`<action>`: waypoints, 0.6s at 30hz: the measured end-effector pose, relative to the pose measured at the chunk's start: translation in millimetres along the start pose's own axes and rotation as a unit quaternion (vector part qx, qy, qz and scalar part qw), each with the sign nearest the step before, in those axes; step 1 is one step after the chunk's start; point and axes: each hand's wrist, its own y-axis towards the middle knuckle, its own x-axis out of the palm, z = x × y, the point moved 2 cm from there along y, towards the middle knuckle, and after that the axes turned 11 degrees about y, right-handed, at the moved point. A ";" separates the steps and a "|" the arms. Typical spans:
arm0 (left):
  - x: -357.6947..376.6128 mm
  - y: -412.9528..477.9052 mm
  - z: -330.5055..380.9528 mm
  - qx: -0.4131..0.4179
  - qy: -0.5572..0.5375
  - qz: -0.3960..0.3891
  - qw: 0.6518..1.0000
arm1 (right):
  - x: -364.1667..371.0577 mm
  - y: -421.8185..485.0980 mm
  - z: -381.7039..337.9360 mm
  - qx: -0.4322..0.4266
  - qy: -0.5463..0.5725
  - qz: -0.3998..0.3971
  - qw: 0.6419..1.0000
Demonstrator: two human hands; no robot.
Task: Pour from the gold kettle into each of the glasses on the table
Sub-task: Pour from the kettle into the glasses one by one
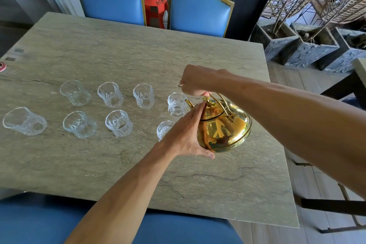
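The gold kettle (pixel 225 127) hangs tilted above the stone table (pixel 118 55), its spout over the rightmost glass of the far row (pixel 176 105). My right hand (pixel 195 83) grips the kettle's wire handle from above. My left hand (pixel 186 134) lies flat against the kettle's side, fingertips on the lid by its knob. A near-row glass (pixel 163 128) is partly hidden behind my left hand. Several more clear glasses stand in two rows to the left: (pixel 143 96), (pixel 110 94), (pixel 74 92), (pixel 118 123), (pixel 79 124), (pixel 23 121). I cannot tell whether liquid flows.
Two blue chairs (pixel 111 0) (pixel 200 12) stand at the table's far edge, with a red stool (pixel 154 4) between them. Stone planters (pixel 281 41) and rattan furniture sit at the right. A blue seat (pixel 39 224) lies below the near edge.
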 end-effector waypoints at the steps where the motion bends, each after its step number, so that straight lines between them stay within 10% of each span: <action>1: -0.2 0.2 -0.2 0.000 -0.001 0.000 1.000 | -0.3 -0.4 -0.4 0.000 0.000 0.000 1.000; 18: 0.3 0.2 -2.1 -0.001 0.009 -0.005 1.000 | -1.5 -8.4 -1.0 -0.008 0.017 0.017 1.000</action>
